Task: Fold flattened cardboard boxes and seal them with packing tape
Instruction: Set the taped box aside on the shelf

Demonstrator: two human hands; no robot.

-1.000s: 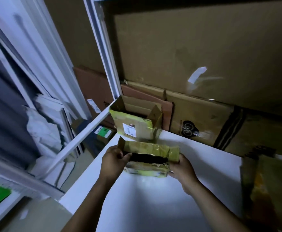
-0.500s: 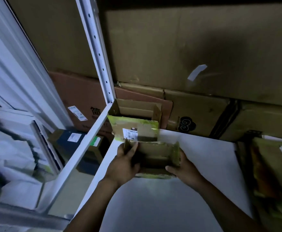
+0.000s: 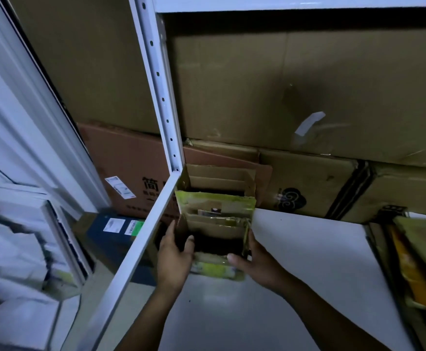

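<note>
A small cardboard box point(image 3: 217, 229) with yellow-green tape stands open-topped on the white shelf point(image 3: 308, 249), its dark inside facing up. My left hand point(image 3: 175, 257) grips its left wall, thumb inside the opening. My right hand point(image 3: 255, 262) holds its right wall and front corner. Right behind it, touching, stands a second open box point(image 3: 217, 183) with yellow-green tape and a label, at the shelf's back left corner.
A white perforated shelf post point(image 3: 161, 97) and rail point(image 3: 136, 249) run along the left. Large cardboard boxes point(image 3: 308, 92) are stacked behind the shelf. Flattened yellow-taped cartons point(image 3: 416, 269) lie at the right edge. A blue box point(image 3: 120, 239) sits below left.
The view has swung down and closer. I have pushed the small box back against the second box and its top now gapes open, both hands still on its sides.
</note>
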